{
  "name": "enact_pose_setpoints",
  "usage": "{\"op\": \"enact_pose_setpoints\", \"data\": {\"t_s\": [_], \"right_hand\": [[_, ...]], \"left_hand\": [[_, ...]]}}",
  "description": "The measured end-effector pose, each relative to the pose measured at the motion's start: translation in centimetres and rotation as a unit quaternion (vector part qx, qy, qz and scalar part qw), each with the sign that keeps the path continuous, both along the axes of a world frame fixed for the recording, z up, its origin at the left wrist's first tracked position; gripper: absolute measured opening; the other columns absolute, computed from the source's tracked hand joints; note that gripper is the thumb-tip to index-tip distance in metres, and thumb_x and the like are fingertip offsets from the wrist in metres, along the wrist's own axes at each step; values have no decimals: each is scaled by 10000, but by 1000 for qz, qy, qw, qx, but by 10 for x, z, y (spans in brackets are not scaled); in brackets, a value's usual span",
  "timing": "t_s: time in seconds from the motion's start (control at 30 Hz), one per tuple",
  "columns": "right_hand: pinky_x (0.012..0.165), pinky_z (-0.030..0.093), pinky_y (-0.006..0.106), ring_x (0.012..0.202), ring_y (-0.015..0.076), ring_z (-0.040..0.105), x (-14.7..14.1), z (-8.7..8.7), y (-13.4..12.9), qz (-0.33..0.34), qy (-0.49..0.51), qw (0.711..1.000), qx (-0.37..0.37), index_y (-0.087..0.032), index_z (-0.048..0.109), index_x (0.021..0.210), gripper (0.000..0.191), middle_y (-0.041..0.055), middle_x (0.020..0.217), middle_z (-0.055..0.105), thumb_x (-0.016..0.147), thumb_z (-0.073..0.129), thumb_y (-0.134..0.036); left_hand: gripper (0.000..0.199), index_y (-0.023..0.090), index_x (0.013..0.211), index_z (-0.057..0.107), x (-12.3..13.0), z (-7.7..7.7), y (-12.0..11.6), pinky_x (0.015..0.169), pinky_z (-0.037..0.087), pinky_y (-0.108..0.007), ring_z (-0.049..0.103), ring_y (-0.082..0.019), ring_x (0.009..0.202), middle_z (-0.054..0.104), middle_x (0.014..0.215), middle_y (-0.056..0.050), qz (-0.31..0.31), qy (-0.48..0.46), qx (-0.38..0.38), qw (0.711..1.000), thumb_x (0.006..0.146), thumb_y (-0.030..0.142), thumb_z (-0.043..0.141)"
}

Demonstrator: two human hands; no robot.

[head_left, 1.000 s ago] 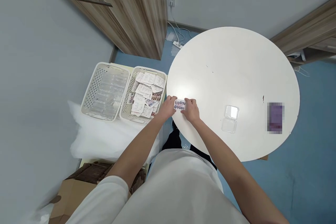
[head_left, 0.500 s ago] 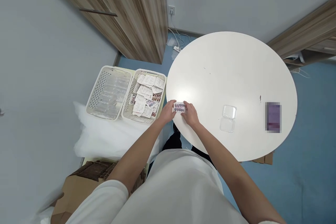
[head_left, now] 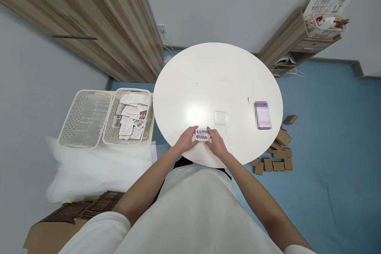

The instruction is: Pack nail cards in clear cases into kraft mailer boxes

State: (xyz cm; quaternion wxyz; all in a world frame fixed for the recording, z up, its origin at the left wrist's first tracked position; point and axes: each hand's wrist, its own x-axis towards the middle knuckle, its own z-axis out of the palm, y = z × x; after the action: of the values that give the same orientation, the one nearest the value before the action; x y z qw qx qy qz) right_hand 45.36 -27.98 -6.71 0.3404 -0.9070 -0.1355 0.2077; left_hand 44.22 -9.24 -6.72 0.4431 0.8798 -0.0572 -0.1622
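Beyond the table's left edge sits the left basket [head_left: 73, 115], with clear plastic cases [head_left: 93, 121] in it. The right basket [head_left: 114, 107] is just beside it, heaped with printed cards [head_left: 126, 127], a few showing coloured nail shapes. White wrap [head_left: 101, 166] spreads in front of both. At the near edge of the round table [head_left: 214, 67], my left hand [head_left: 186, 139] pinches the left end of the nail card [head_left: 202, 134], thumb below and fingers above. The nail card has two rows of purplish nails facing up; whether it touches the table I can't tell. My right hand [head_left: 217, 143] pinches its right end the same way. Just beyond those fingers, an open clear case [head_left: 220, 117] lies flat. Near the table's right edge is a blurred purple thing [head_left: 263, 116], and past that edge small brown boxes [head_left: 278, 154] lie on the floor.
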Motion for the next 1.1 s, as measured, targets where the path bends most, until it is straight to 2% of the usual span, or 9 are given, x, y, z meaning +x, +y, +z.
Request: {"op": "enact_pose_setpoints", "data": {"t_s": [0.17, 0.37, 0.5, 0.67, 0.87, 1.0, 1.1], "right_hand": [[763, 460, 362, 908, 202, 513, 1, -8, -58, -26, 5, 1000, 3, -259, 250, 1323, 659, 63, 1056, 478, 732, 532, -193], [805, 440, 375, 955, 222, 483, 21, -22, -92, -6, -5, 1000, 14, -218, 314, 1291, 630, 74, 1039, 481, 713, 564, -214], [872, 405, 384, 1050, 245, 422, 35, -33, -100, 2, -19, 1000, 23, -209, 372, 1255, 625, 85, 1087, 437, 677, 607, -234], [854, 417, 381, 1033, 234, 440, 43, -45, -101, 12, -4, 999, 32, -235, 372, 1251, 620, 72, 1102, 419, 676, 603, -238], [879, 402, 406, 1048, 248, 439, 40, -48, -101, 7, 2, 999, 34, -237, 351, 1274, 651, 78, 1109, 426, 671, 597, -224], [864, 424, 380, 1001, 220, 476, 35, -42, -99, -51, 52, 996, 59, -240, 332, 1285, 663, 75, 1135, 418, 672, 584, -235], [803, 458, 339, 920, 185, 516, 35, -37, -96, -115, 113, 982, 95, -241, 316, 1292, 677, 73, 1134, 432, 666, 574, -236]], "left_hand": [[603, 224, 1238, 357, 11, 0, -54, 771, 452, -358, 527, -204, 874, 511, 1027, -66, -44, 2, 36, 998, 684, 220, 595], [609, 220, 1232, 368, 27, -10, -88, 742, 459, -345, 527, -212, 899, 478, 1066, -75, -39, 12, 79, 996, 676, 240, 617], [634, 218, 1238, 366, 34, -18, -98, 735, 454, -332, 531, -202, 880, 460, 1069, -74, -22, 30, 102, 994, 664, 249, 634], [661, 214, 1273, 328, 34, -26, -102, 697, 452, -314, 530, -195, 859, 445, 1067, -74, -10, 51, 131, 990, 680, 246, 617], [707, 228, 1317, 270, 29, -29, -103, 708, 438, -309, 519, -186, 851, 438, 1084, -77, 8, 67, 110, 992, 691, 212, 598], [733, 207, 1316, 275, 21, -28, -106, 738, 427, -313, 508, -177, 842, 445, 1092, -92, 89, 97, 43, 990, 675, 256, 628], [569, 189, 1211, 423, 15, -28, -111, 730, 423, -295, 503, -154, 803, 475, 1044, -87, 163, 128, -11, 978, 682, 256, 621]]}}
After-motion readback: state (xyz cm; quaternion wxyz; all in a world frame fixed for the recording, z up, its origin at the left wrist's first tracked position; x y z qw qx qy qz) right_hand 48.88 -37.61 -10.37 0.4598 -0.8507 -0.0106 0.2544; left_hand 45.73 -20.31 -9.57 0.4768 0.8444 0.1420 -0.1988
